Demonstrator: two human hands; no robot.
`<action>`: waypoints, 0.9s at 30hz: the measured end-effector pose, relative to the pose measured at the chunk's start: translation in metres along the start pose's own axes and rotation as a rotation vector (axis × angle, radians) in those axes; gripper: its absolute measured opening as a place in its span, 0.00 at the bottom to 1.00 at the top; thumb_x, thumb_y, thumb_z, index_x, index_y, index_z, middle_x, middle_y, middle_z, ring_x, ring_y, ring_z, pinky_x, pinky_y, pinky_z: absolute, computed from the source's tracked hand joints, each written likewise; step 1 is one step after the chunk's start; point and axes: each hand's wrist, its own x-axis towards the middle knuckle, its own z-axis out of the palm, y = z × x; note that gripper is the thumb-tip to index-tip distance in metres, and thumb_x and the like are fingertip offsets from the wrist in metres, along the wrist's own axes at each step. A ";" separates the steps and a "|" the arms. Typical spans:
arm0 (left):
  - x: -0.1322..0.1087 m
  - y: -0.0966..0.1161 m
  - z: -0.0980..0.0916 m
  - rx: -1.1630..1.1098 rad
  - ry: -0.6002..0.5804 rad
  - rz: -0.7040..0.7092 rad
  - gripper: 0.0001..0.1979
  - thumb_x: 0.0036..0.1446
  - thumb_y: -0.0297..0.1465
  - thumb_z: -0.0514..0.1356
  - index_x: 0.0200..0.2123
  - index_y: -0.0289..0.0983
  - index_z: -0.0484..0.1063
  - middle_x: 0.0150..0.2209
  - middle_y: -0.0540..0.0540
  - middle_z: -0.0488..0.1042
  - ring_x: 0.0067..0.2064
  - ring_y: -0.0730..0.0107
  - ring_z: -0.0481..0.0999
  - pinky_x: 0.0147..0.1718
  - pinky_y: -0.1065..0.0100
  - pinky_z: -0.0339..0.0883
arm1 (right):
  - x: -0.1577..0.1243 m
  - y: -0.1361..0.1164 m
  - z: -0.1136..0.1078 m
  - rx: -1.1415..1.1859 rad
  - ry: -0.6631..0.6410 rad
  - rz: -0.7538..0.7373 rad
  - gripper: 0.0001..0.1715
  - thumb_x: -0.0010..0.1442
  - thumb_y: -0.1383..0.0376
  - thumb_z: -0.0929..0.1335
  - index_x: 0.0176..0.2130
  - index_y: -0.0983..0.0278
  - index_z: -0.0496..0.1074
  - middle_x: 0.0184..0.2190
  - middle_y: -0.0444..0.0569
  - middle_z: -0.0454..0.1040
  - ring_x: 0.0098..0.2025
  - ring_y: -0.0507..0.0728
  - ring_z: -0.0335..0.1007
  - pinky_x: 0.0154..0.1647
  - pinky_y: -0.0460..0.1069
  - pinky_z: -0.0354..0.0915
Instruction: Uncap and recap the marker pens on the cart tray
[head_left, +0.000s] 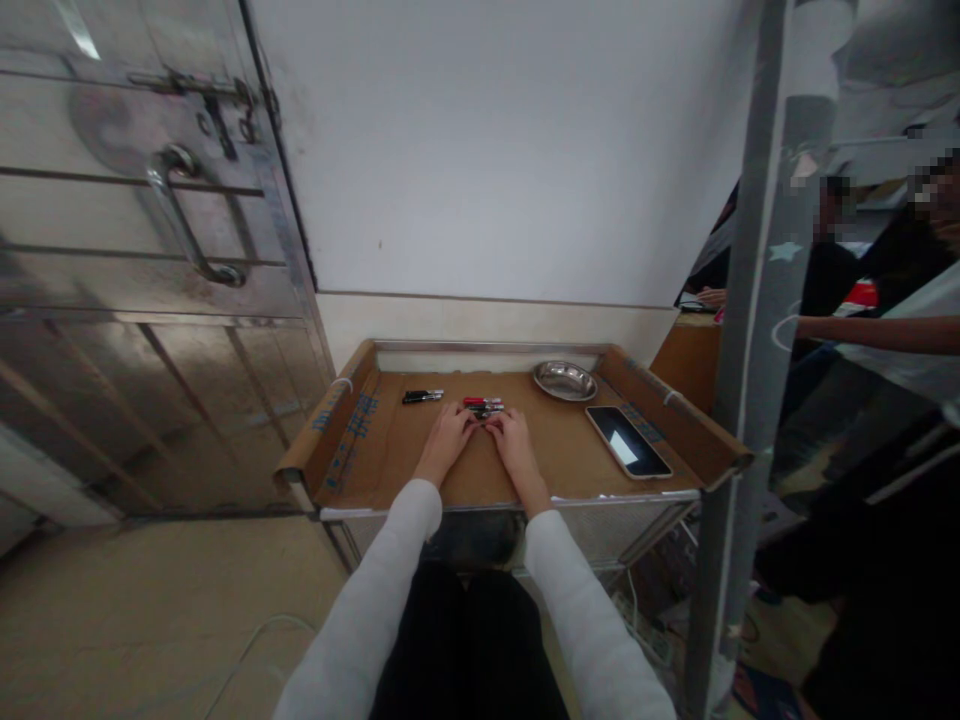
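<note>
Both arms extend forward from the lower edge of the view and converge toward the centre. The left forearm (367, 610) and right forearm (589, 620) are covered by white sleeves that end short of the bare wrists. The left hand (450, 435) and right hand (511, 440) are positioned palm down, backs uppermost, with fingers bent and turned inward. The fingertips of each grip lie near each other; their exact closure is too small to determine.

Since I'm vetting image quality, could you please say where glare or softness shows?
Head view: white glare on the phone; head view: a bright streak on the metal door, upper left; head view: the red and black pieces look soft.
</note>
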 end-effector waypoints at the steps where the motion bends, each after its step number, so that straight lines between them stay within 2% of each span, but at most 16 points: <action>1: 0.001 0.000 0.000 0.006 0.003 -0.014 0.04 0.55 0.25 0.56 0.33 0.36 0.70 0.37 0.44 0.67 0.43 0.62 0.67 0.45 0.59 0.65 | 0.001 0.000 0.000 0.007 0.003 0.003 0.08 0.57 0.70 0.63 0.32 0.64 0.73 0.36 0.53 0.70 0.41 0.59 0.63 0.44 0.53 0.60; 5: 0.004 0.000 -0.001 0.015 0.014 -0.059 0.05 0.55 0.23 0.56 0.35 0.37 0.67 0.37 0.45 0.67 0.41 0.63 0.67 0.44 0.60 0.64 | 0.005 -0.002 0.000 0.015 0.012 0.015 0.11 0.57 0.72 0.61 0.35 0.64 0.72 0.37 0.53 0.70 0.40 0.58 0.64 0.43 0.52 0.60; 11: 0.007 0.001 -0.004 0.043 0.037 -0.064 0.04 0.55 0.23 0.55 0.33 0.37 0.66 0.36 0.45 0.67 0.41 0.64 0.67 0.43 0.62 0.63 | 0.006 -0.007 -0.005 -0.166 0.047 0.070 0.09 0.58 0.70 0.63 0.37 0.65 0.71 0.38 0.55 0.70 0.40 0.59 0.64 0.43 0.52 0.58; 14: 0.008 0.000 -0.005 0.117 0.107 -0.125 0.05 0.58 0.25 0.52 0.35 0.35 0.67 0.36 0.42 0.68 0.42 0.61 0.68 0.44 0.60 0.62 | 0.004 -0.008 -0.009 -0.206 0.065 0.065 0.08 0.60 0.68 0.62 0.36 0.64 0.71 0.37 0.54 0.70 0.40 0.59 0.64 0.42 0.51 0.57; 18: 0.008 -0.007 -0.005 0.258 0.243 -0.338 0.11 0.57 0.22 0.47 0.41 0.31 0.66 0.43 0.32 0.68 0.46 0.54 0.67 0.46 0.55 0.61 | 0.002 -0.008 -0.011 -0.217 0.094 0.101 0.13 0.62 0.65 0.59 0.35 0.65 0.71 0.36 0.55 0.71 0.39 0.59 0.63 0.41 0.52 0.56; 21: 0.006 -0.013 -0.004 0.333 0.295 -0.443 0.13 0.55 0.21 0.48 0.43 0.30 0.65 0.46 0.30 0.67 0.49 0.52 0.66 0.46 0.54 0.60 | 0.002 -0.007 -0.010 -0.236 0.098 0.100 0.15 0.63 0.65 0.58 0.34 0.66 0.71 0.35 0.56 0.71 0.39 0.59 0.63 0.41 0.52 0.55; 27: 0.002 -0.015 -0.004 0.404 0.373 -0.456 0.07 0.56 0.24 0.50 0.36 0.32 0.66 0.40 0.34 0.69 0.45 0.52 0.68 0.43 0.53 0.61 | 0.002 -0.004 -0.007 -0.231 0.159 0.085 0.13 0.61 0.65 0.59 0.33 0.65 0.71 0.33 0.54 0.71 0.37 0.57 0.62 0.39 0.50 0.56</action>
